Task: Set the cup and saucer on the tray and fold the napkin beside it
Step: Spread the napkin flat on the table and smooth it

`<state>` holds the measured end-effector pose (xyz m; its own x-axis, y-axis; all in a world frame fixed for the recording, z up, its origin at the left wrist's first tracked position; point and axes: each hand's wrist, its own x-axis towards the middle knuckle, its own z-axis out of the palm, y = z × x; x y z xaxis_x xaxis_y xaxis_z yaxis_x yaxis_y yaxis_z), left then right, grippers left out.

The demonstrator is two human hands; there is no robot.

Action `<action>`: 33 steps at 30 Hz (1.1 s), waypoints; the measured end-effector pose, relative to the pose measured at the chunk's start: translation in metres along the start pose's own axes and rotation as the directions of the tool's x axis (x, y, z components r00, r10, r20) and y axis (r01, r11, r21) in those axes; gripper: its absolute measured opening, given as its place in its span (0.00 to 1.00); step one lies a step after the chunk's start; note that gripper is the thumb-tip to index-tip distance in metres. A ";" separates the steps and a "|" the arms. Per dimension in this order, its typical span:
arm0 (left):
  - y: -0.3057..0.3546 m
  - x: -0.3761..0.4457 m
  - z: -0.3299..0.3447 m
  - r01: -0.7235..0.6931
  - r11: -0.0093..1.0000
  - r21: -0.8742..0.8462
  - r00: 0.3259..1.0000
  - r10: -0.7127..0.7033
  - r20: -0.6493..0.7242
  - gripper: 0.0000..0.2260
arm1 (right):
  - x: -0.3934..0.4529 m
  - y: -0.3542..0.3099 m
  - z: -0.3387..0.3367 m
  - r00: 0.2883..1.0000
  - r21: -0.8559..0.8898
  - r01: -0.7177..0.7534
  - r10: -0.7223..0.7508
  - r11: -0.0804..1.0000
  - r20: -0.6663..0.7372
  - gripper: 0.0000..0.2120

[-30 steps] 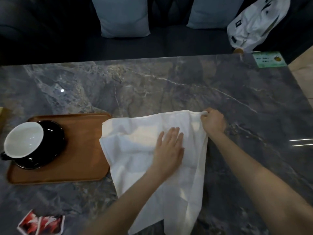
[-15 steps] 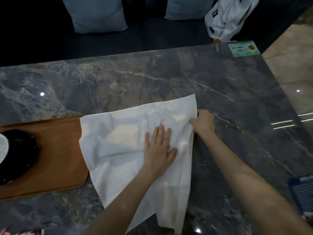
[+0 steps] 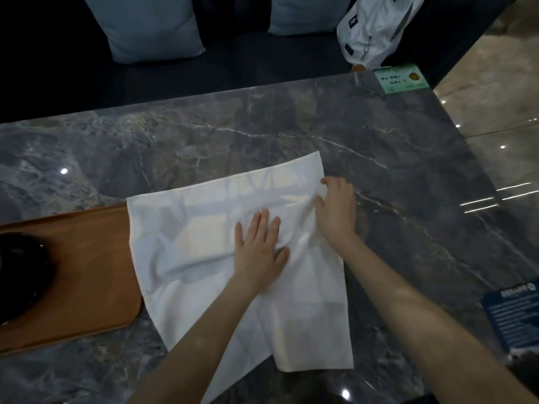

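Observation:
A white cloth napkin (image 3: 204,228) lies spread and creased on the dark marble table, its left edge overlapping the wooden tray (image 3: 93,275). My left hand (image 3: 259,246) presses flat on the napkin's middle, fingers apart. My right hand (image 3: 335,211) rests on the napkin's right edge, fingers bent into the cloth near the far right corner. On the tray at the far left I see the black saucer (image 3: 23,275); the cup is out of the frame.
A green card (image 3: 402,78) lies at the table's far right corner and a blue leaflet (image 3: 516,316) at the right edge. Behind the table, a dark sofa holds two grey cushions (image 3: 151,27) and a white bag (image 3: 376,27). Tiled floor lies to the right.
The view has shifted right, so the cup has left the frame. My right hand let the far corner drop flat and moved onto the napkin's right edge. My left hand stays pressed on the cloth.

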<state>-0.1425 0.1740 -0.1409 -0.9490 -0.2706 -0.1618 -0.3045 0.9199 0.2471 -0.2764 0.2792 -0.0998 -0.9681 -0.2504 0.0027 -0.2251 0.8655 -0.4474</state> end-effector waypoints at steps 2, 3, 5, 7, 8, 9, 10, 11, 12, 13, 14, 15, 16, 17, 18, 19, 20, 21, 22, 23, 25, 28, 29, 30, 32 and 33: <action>0.003 0.000 -0.001 0.009 1.000 0.000 1.000 -0.009 -0.005 0.32 | -0.032 -0.003 0.009 0.991 -0.035 0.101 -0.104 0.994 -0.089 0.17; 0.004 -0.002 -0.001 0.004 1.000 0.001 1.000 -0.004 -0.030 0.31 | -0.050 -0.004 0.013 0.987 -0.031 0.107 -0.110 0.994 -0.115 0.18; 0.008 -0.012 -0.003 -0.017 0.999 -0.027 0.996 0.015 -0.091 0.28 | -0.087 -0.006 0.019 0.999 0.041 0.042 -0.041 0.998 -0.017 0.20; 0.011 -0.032 -0.001 -0.017 0.994 -0.107 0.990 0.001 -0.141 0.26 | -0.119 -0.007 0.026 0.994 0.052 -0.004 -0.002 0.999 0.114 0.25; 0.013 -0.045 0.001 0.000 0.989 -0.146 0.985 -0.025 -0.169 0.25 | -0.130 -0.005 0.030 0.990 0.025 0.002 -0.006 1.000 0.139 0.29; 0.013 -0.058 0.004 0.022 0.982 -0.188 0.980 -0.059 -0.190 0.24 | -0.138 -0.003 0.035 0.986 -0.003 0.013 -0.013 1.000 0.165 0.33; 0.013 -0.071 0.008 0.045 0.971 -0.236 0.977 -0.093 -0.193 0.24 | -0.143 0.002 0.040 0.980 -0.028 0.017 -0.011 0.999 0.197 0.36; 0.013 -0.084 0.013 0.064 0.959 -0.275 0.976 -0.118 -0.185 0.24 | -0.145 0.007 0.043 0.975 -0.057 0.023 -0.010 0.998 0.221 0.37; 0.013 -0.095 0.018 0.078 0.951 -0.301 0.976 -0.134 -0.170 0.25 | -0.146 0.011 0.046 0.975 -0.092 0.040 -0.019 0.995 0.223 0.36; 0.012 -0.103 0.022 0.093 0.945 -0.313 0.978 -0.146 -0.151 0.27 | -0.146 0.016 0.047 0.977 -0.129 0.061 -0.033 0.990 0.209 0.35; 0.011 -0.109 0.026 0.103 0.945 -0.311 0.979 -0.151 -0.134 0.29 | -0.145 0.019 0.047 0.978 -0.157 0.074 -0.041 0.985 0.204 0.34; 0.010 -0.112 0.029 0.109 0.949 -0.295 0.981 -0.151 -0.124 0.30 | -0.143 0.021 0.046 0.978 -0.181 0.078 -0.040 0.980 0.207 0.33; 0.009 -0.114 0.030 0.112 0.957 -0.266 0.983 -0.147 -0.112 0.30 | -0.140 0.024 0.045 0.978 -0.200 0.085 -0.043 0.976 0.205 0.32; 0.008 -0.115 0.030 0.114 0.966 -0.233 0.986 -0.139 -0.096 0.30 | -0.139 0.028 0.045 0.977 -0.213 0.100 -0.056 0.972 0.206 0.32; 0.007 -0.114 0.030 0.114 0.973 -0.203 0.988 -0.132 -0.079 0.30 | -0.136 0.032 0.042 0.977 -0.220 0.115 -0.070 0.969 0.203 0.33; 0.006 -0.114 0.030 0.112 0.978 -0.177 0.990 -0.124 -0.060 0.30 | -0.134 0.036 0.040 0.975 -0.226 0.138 -0.092 0.964 0.201 0.33; 0.005 -0.114 0.029 0.105 0.982 -0.154 0.993 -0.114 -0.045 0.30 | -0.131 0.041 0.038 0.971 -0.231 0.160 -0.111 0.960 0.212 0.34; 0.003 -0.115 0.029 0.095 0.987 -0.133 0.994 -0.100 -0.034 0.30 | -0.127 0.047 0.036 0.964 -0.234 0.183 -0.129 0.955 0.231 0.34; 0.002 -0.116 0.029 0.081 0.990 -0.116 0.996 -0.085 -0.028 0.29 | -0.124 0.053 0.034 0.960 -0.232 0.202 -0.145 0.952 0.241 0.35; 0.000 -0.117 0.029 0.066 0.993 -0.101 0.997 -0.069 -0.024 0.29 | -0.121 0.058 0.032 0.958 -0.228 0.219 -0.165 0.949 0.235 0.34; -0.005 -0.120 0.029 0.039 0.997 -0.068 0.999 -0.040 -0.009 0.28 | -0.114 0.068 0.029 0.950 -0.243 0.258 -0.199 0.935 0.241 0.34; -0.012 -0.127 0.028 0.003 1.000 -0.014 1.000 -0.003 0.016 0.27 | -0.108 0.078 0.024 0.937 -0.253 0.296 -0.228 0.921 0.267 0.34; -0.015 -0.128 0.029 -0.007 1.000 0.002 1.000 0.007 0.022 0.27 | -0.106 0.080 0.024 0.935 -0.263 0.301 -0.230 0.917 0.269 0.35; -0.018 -0.130 0.029 -0.018 1.000 0.018 0.999 0.018 0.029 0.27 | -0.104 0.082 0.023 0.934 -0.273 0.305 -0.230 0.912 0.274 0.35; -0.023 -0.133 0.029 -0.053 0.998 0.040 0.998 0.051 0.034 0.27 | -0.102 0.082 0.021 0.932 -0.273 0.302 -0.223 0.913 0.286 0.36; -0.025 -0.134 0.029 -0.076 0.996 0.045 0.997 0.075 0.031 0.27 | -0.102 0.081 0.020 0.934 -0.266 0.290 -0.211 0.919 0.289 0.37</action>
<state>-0.0051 0.1953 -0.1534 -0.9661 -0.1922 -0.1723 -0.2274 0.9496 0.2159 -0.1936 0.3665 -0.1545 -0.8248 -0.5418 -0.1620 -0.5169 0.8385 -0.1726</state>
